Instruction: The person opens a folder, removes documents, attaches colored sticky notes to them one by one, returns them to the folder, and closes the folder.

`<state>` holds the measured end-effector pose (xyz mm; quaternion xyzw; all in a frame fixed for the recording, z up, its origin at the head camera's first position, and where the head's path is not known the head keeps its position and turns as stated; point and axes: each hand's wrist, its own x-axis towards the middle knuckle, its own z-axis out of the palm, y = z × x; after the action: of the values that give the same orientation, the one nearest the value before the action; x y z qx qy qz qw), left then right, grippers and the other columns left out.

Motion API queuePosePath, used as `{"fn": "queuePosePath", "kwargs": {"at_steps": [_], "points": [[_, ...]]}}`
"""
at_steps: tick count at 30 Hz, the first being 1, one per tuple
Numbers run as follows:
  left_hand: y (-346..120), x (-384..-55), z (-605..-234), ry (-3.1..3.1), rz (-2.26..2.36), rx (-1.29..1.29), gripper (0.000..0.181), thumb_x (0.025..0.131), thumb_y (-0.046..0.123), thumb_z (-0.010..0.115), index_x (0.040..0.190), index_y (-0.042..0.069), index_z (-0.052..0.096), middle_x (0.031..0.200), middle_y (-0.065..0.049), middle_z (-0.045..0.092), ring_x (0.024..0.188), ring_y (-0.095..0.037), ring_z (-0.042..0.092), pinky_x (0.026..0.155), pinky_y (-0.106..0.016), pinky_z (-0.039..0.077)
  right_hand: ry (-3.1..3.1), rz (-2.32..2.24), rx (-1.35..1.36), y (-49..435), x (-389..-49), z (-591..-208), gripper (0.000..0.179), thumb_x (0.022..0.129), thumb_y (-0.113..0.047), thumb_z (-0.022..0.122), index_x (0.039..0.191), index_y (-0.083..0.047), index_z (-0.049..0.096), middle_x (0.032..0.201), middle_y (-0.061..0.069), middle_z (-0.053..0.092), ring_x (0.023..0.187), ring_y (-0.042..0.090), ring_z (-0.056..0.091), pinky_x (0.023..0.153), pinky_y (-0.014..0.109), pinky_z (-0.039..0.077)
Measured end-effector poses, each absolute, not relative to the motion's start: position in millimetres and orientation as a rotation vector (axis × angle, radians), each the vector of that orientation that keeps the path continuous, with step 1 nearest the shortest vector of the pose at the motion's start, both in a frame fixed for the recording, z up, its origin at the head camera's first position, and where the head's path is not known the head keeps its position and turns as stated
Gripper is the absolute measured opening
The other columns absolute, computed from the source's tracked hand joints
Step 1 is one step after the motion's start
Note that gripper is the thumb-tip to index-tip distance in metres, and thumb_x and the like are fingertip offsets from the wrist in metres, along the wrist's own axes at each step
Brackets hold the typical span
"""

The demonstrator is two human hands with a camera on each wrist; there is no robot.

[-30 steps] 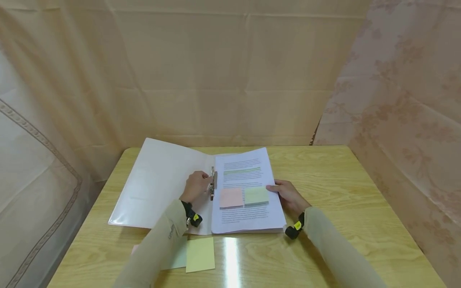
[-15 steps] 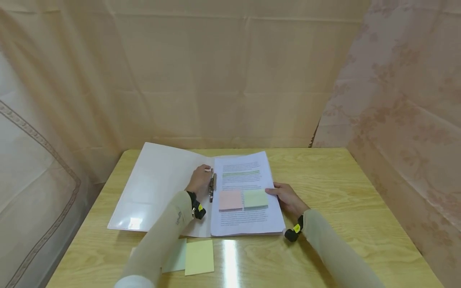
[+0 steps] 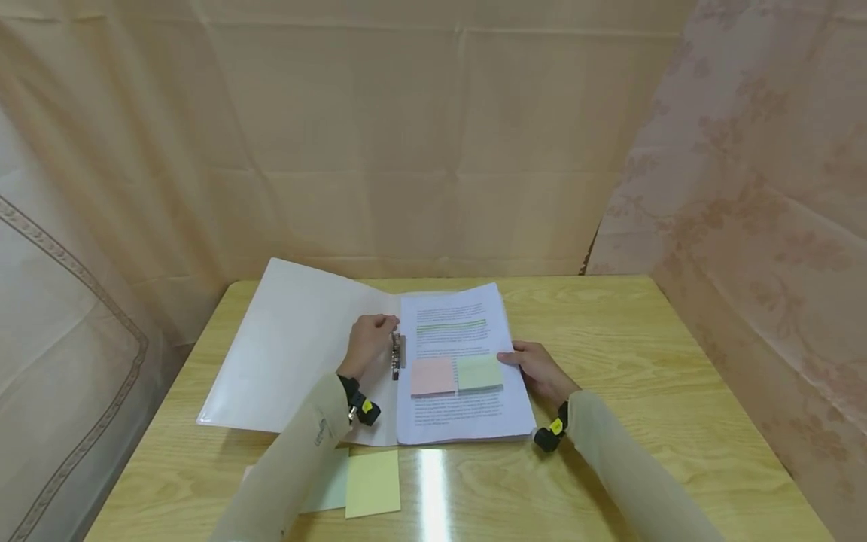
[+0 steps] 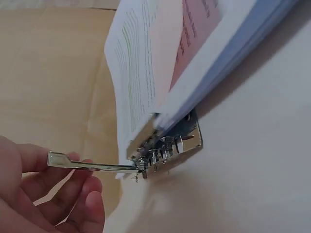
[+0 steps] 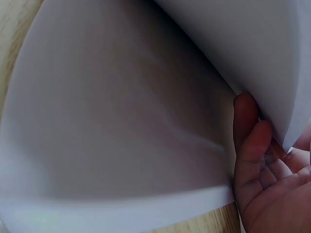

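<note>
An open white folder [image 3: 308, 324] lies on the table, with a metal clip [image 3: 396, 357] along its spine. Printed sheets [image 3: 454, 421] are stacked on its right side; the top one carries a green highlighted line. A pink sticky-note pad [image 3: 433, 376] and a pale green pad [image 3: 480, 373] sit side by side on that page. My left hand [image 3: 368, 342] is at the clip's far end, its curled fingers holding the raised metal lever [image 4: 92, 166]. With the thumb on top and fingers beneath, my right hand [image 3: 538, 369] grips the sheets' right edge, seen also in the right wrist view.
In front of the folder, a yellow sticky-note pad [image 3: 373, 483] and a pale blue-green pad [image 3: 330, 482] lie on the wooden table [image 3: 609, 339], the latter partly under my left forearm. A beige cloth [image 3: 433, 150] hangs behind the table.
My left hand has shifted from beside the middle of the clip to its far end, and now holds the lever there. The right hand keeps its grip on the sheets.
</note>
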<state>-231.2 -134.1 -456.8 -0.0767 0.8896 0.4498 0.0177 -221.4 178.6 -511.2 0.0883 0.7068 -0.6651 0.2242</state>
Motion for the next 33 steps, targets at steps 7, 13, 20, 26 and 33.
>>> {"fn": "queuePosePath", "kwargs": {"at_steps": [7,13,20,26,33], "points": [[-140,-208,-458,2.850,1.198,-0.180,0.032,0.097,0.026,0.057,0.111,0.002,0.072,0.114,-0.014,0.071,0.106,-0.028,0.064,0.090,-0.043,0.050,1.956,-1.824,0.256,176,-222,-509,0.045,0.096,-0.017,0.059,0.139,-0.004,0.050,0.127,0.013,0.064,0.097,0.014,0.065,0.080,0.027,0.053],[-147,-196,-456,2.860,1.163,-0.158,0.030,0.096,0.024,0.058,0.108,0.001,0.073,0.115,-0.017,0.071,0.113,-0.033,0.063,0.095,-0.047,0.048,1.949,-1.822,0.243,174,-220,-510,0.047,0.097,-0.017,0.059,0.140,-0.004,0.049,0.128,0.012,0.064,0.097,0.013,0.065,0.080,0.027,0.052],[-156,-193,-447,2.718,1.203,-0.124,0.023,0.094,0.011,0.060,0.112,0.000,0.071,0.115,-0.017,0.069,0.109,-0.031,0.063,0.094,-0.044,0.049,1.981,-1.792,0.227,174,-221,-510,0.047,0.097,-0.018,0.059,0.140,-0.003,0.049,0.126,0.013,0.065,0.095,0.014,0.065,0.079,0.027,0.053],[-158,-199,-447,2.623,1.018,-0.170,0.023,0.091,0.017,0.067,0.108,0.002,0.067,0.095,-0.011,0.066,0.078,-0.020,0.060,0.067,-0.027,0.045,2.010,-1.760,0.232,174,-223,-509,0.047,0.097,-0.018,0.059,0.140,-0.003,0.049,0.126,0.014,0.064,0.094,0.014,0.065,0.078,0.027,0.053],[-155,-206,-454,2.669,0.696,-0.191,0.030,0.081,0.032,0.079,0.088,0.006,0.066,0.085,-0.006,0.063,0.077,-0.020,0.054,0.062,-0.028,0.040,2.032,-1.748,0.229,174,-223,-509,0.047,0.097,-0.016,0.057,0.141,-0.002,0.048,0.128,0.015,0.063,0.093,0.014,0.065,0.078,0.026,0.053]]}}
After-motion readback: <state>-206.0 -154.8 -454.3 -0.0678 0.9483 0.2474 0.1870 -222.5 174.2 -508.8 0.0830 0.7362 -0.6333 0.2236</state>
